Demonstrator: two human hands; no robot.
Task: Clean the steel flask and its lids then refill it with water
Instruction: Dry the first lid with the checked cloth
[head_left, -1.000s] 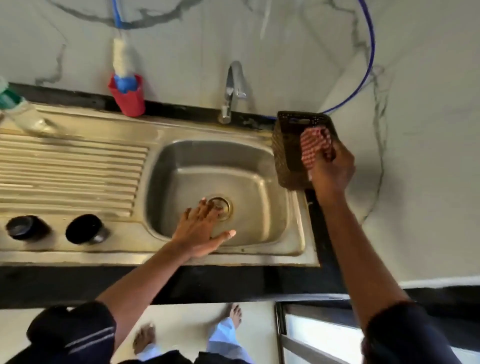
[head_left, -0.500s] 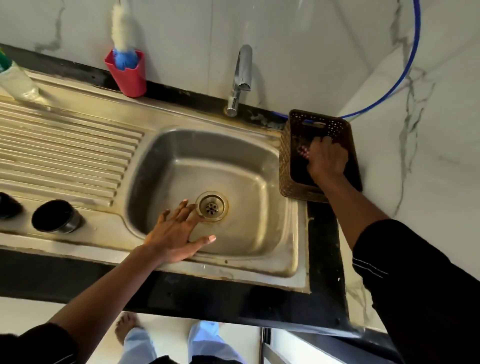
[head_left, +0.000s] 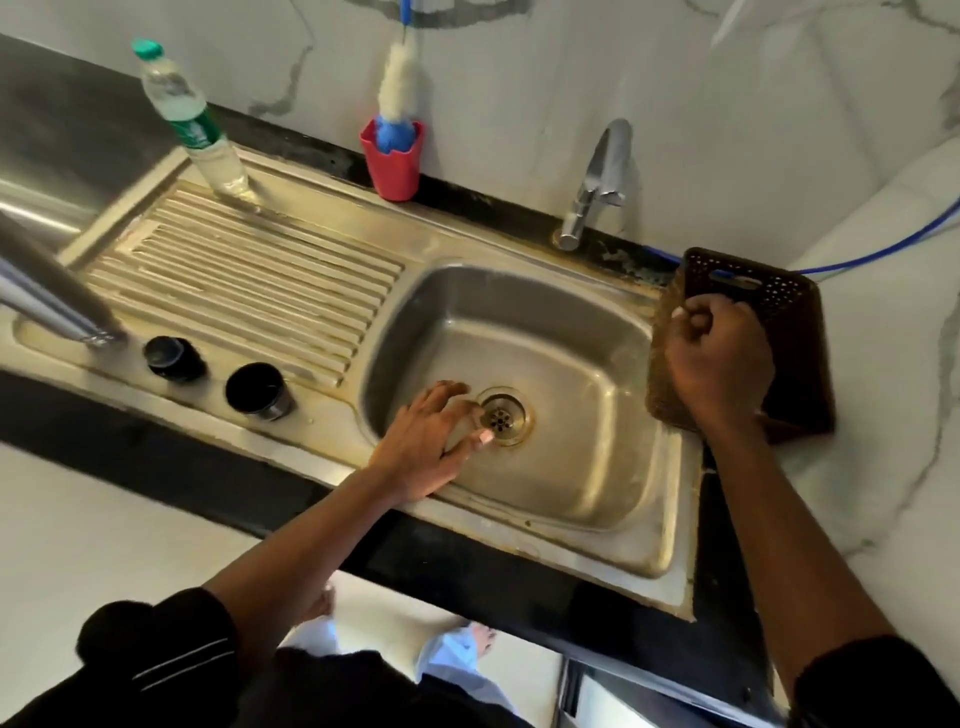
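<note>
Right hand now up, flask leftward

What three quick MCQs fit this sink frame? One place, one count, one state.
1. Where is the red plastic cup holding the blue-and-white brush?
A. In the basin
B. On the back ledge, against the wall
C. Inside the brown basket

2. How many black round lids sit on the front rim of the steel sink?
A. One
B. Two
C. Four

3. The clear plastic bottle with the green cap is:
A. Standing, capped
B. Lying on its side
C. Standing, cap off

Key:
1 B: the cup stands at the wall, left of the chrome tap.
2 B: two lids sit side by side on the rim.
3 A: the bottle stands at the far corner of the draining board, with its cap on.
</note>
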